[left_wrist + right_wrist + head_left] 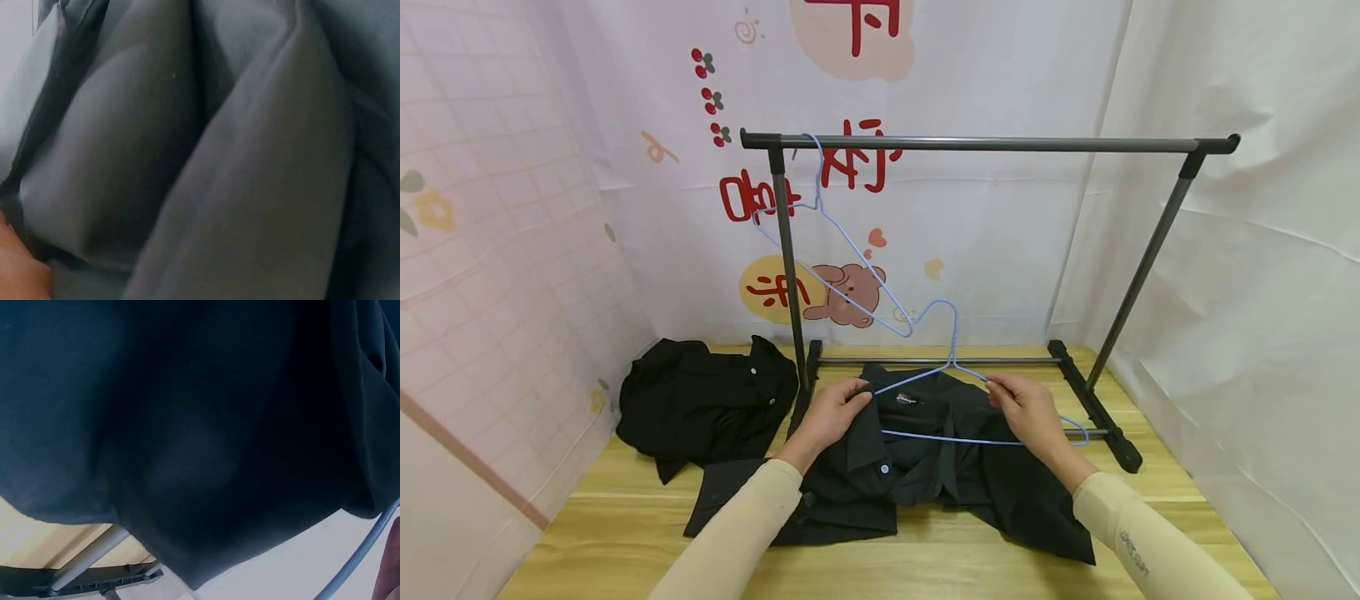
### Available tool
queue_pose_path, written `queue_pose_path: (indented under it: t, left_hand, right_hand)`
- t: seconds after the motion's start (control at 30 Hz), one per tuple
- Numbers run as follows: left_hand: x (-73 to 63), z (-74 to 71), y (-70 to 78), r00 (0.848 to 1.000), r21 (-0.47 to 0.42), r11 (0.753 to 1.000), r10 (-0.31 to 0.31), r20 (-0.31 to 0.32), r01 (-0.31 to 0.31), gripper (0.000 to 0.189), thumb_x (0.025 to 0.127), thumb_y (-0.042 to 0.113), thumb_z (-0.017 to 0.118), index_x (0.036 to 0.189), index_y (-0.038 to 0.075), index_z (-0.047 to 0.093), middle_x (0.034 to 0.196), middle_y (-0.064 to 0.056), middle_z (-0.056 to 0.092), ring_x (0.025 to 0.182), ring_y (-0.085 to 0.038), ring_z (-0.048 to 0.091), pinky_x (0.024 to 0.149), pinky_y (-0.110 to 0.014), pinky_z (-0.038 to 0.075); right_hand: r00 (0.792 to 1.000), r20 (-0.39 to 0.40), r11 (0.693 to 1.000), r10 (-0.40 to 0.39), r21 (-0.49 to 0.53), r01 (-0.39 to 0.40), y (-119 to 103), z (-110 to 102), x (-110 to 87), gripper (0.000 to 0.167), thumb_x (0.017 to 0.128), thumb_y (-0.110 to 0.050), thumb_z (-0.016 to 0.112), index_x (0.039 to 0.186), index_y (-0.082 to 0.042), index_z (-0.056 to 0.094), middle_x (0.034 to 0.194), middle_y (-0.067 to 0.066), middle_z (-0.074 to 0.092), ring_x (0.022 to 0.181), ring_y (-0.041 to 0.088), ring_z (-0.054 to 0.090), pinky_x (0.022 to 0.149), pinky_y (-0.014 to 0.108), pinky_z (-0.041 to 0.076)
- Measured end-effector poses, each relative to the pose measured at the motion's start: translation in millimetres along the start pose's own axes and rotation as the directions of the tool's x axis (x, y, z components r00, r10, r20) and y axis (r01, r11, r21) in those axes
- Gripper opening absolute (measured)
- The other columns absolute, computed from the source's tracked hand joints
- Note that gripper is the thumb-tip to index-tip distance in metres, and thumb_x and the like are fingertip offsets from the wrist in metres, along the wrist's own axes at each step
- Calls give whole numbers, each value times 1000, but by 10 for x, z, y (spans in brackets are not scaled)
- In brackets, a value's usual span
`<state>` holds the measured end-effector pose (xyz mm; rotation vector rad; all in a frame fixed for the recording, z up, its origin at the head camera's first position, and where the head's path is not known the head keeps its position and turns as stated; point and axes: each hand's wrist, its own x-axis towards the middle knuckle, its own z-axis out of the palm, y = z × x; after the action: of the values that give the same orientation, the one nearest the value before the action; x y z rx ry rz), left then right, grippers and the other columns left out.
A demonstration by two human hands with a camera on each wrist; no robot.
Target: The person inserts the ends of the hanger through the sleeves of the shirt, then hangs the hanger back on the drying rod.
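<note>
Dark shirt: (1037,500) spread on the table (640,517) in front of the person, neck opening upward, a pale button (884,469) showing below the collar (865,437).
Blue hanger: (953,346) at the shirt's neck, hook up; its left end runs in under the collar side, while its right end loops out past the right hand, outside the cloth.
Step in hand: judged to be fitting the hanger into the shirt, left shoulder partly in, right shoulder not yet.
Handling, left shoulder: best to hold the collar edge steady and seat the wire end well into that shoulder before turning to the other.
Handling, right shoulder: tilt the free end down through the neck opening rather than forcing it; limp cloth would likely bunch ahead of the wire.
Handling, finish: hook centred at the collar, both shoulders level.
Left hand: (831,412) pinches the shirt at the collar; whether it grips the wire too cannot be told, the left wrist view being mostly blurred folds.
Right hand: (1028,412) pinches the hanger's right shoulder, above the shirt's right part.
Shirt relative to hands: between and below both, touching the left.
Garment rack: (1000,144) behind the shirt, a second hanger (818,179) on its bar.
Black garment: (700,400) heaped left of the rack.
</note>
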<state>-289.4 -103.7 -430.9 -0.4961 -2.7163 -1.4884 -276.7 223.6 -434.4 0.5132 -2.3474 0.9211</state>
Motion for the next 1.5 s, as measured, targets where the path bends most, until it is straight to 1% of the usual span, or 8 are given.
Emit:
queue_pose_path:
  t: [0.47, 0.63, 0.83, 0.9, 1.0, 1.17, 1.27, 1.5]
  left_hand:
    - [106, 352, 466, 994, 18, 996, 90, -70, -89, 32, 102, 22, 59, 130, 10, 64, 124, -8, 66, 115, -27, 61, 94, -46, 48]
    - [102, 376, 517, 993, 40, 996, 83, -80, -80, 30, 100, 20, 61, 128, 10, 65, 121, -7, 68, 113, -26, 62, 92, -45, 48]
    - [107, 344, 562, 992, 36, 992, 124, -23, -123, 28, 100, 19, 61, 126, 9, 67, 120, -6, 69, 113, -23, 63, 94, -42, 49]
    - [103, 338, 593, 991, 36, 991, 131, -6, -130, 28, 100, 19, 61, 125, 9, 67, 120, -6, 69, 113, -22, 63, 94, -42, 49]
    - [92, 336, 609, 993, 28, 992, 120, 9, -121, 27, 100, 20, 62, 124, 10, 68, 120, -5, 69, 111, -21, 64, 91, -40, 51]
    - [69, 359, 564, 997, -20, 997, 79, 25, -79, 26, 99, 21, 64, 122, 11, 68, 114, -2, 70, 102, -19, 66, 86, -38, 53]
    - [69, 333, 496, 995, 39, 996, 81, 50, -83, 27, 98, 25, 65, 121, 12, 69, 113, -2, 70, 102, -20, 65, 86, -39, 52]
    - [3, -14, 164, 997, 243, 968, 47, 61, -60, 18, 93, 25, 72, 108, 15, 74, 103, -1, 70, 93, -20, 65, 83, -40, 52]
  right_hand:
    - [998, 62, 995, 2, 103, -9, -332, 320, -19, 15, 95, -10, 67, 106, -5, 76, 87, 2, 73, 75, 13, 68, 68, 30, 56]
    - [991, 128, 993, 42, 105, -56, -382, 292, 14, 22, 94, -9, 69, 116, -7, 73, 111, 6, 72, 101, 23, 68, 84, 42, 55]
    - [908, 411, 985, 79, 106, -134, -495, 316, 190, 71, 98, -28, 65, 157, -12, 30, 155, 14, 37, 139, 36, 37, 108, 58, 33]
    - [884, 453, 984, 120, 65, -166, -541, 370, 216, 77, 96, -41, 65, 157, -12, 28, 150, 16, 44, 127, 38, 50, 102, 57, 39]
    - [886, 425, 979, 184, 2, -204, -590, 458, 233, 73, 90, -50, 69, 147, -10, 48, 134, 14, 59, 111, 35, 61, 94, 53, 46]
    - [892, 374, 960, 254, 12, -279, -603, 524, 212, 40, 88, -41, 74, 112, -10, 73, 98, 6, 71, 93, 27, 65, 81, 43, 51]
    - [885, 388, 951, 258, 59, -303, -575, 507, 190, 25, 89, -37, 74, 96, -13, 73, 76, 1, 62, 74, 20, 59, 68, 35, 46]
    - [855, 402, 897, 329, 149, -415, -414, 348, 155, 27, 90, -38, 73, 83, -12, 68, 68, -3, 46, 63, 17, 43, 61, 31, 33]
